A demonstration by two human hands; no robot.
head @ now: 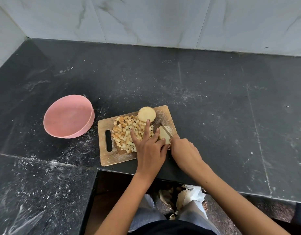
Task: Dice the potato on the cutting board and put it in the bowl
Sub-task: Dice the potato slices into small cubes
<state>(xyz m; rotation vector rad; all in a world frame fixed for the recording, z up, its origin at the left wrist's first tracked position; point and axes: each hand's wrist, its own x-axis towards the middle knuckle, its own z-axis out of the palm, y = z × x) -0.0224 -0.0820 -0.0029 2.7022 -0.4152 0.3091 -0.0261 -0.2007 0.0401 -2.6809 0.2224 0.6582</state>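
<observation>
A wooden cutting board (105, 158) lies on the black counter. A heap of diced potato (124, 131) covers its left half. A peeled potato half (147, 114) stands at the far edge. My left hand (150, 146) holds down a potato slab (163, 135) with its thumb and fingers, the other fingers straight over the dice. My right hand (183, 150) grips a knife (165, 129), whose blade lies across the slab. The pink bowl (88, 114) sits left of the board and looks empty.
The counter (214, 107) is dusty and wraps round to the left in an L. A marble-tiled wall (146, 21) closes the back. Below the counter edge, bags (188, 195) lie on the floor by my legs.
</observation>
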